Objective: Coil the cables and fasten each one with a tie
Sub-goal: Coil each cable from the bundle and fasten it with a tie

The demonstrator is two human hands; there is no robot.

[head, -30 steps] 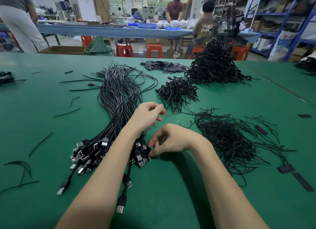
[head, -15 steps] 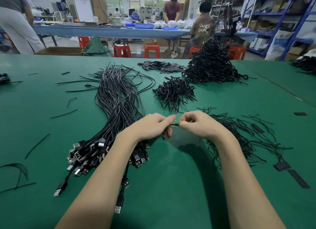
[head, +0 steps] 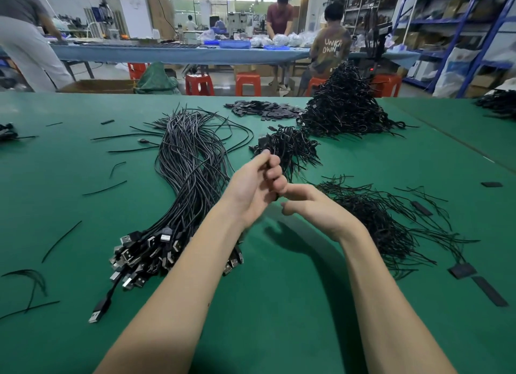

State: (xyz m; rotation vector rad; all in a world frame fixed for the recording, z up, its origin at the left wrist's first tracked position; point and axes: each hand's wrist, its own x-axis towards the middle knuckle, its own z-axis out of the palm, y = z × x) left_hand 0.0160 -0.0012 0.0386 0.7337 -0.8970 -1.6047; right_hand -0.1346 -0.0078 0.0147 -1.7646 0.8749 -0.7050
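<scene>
The left hand is hovering above the green table with its fingers curled, and a thin dark thing, probably a cable or a tie, is showing between its fingertips; too little of it is in view to say which, or which way it is running. The right hand is sitting just beside and slightly nearer the camera, its fingers loosely curled and its forefinger reaching up against the left hand's fingers; whether it is gripping anything cannot be told, since the meeting point is hidden. Left of the hands, the bundle of loose cables is lying on the table with its long axis running from the near left to the far middle: the USB plugs are bunched at the near end, pointing towards the camera and to the left, while the thin ends are fanning out at the far end. Right of the right forearm, a flat heap of thin black ties is spreading across the table. Beyond the hands, a small pile of coiled cables is sitting near a much taller pile behind it. A low heap of flat black strips is lying further back, and stray black wire pieces are scattered over the left side of the table.
</scene>
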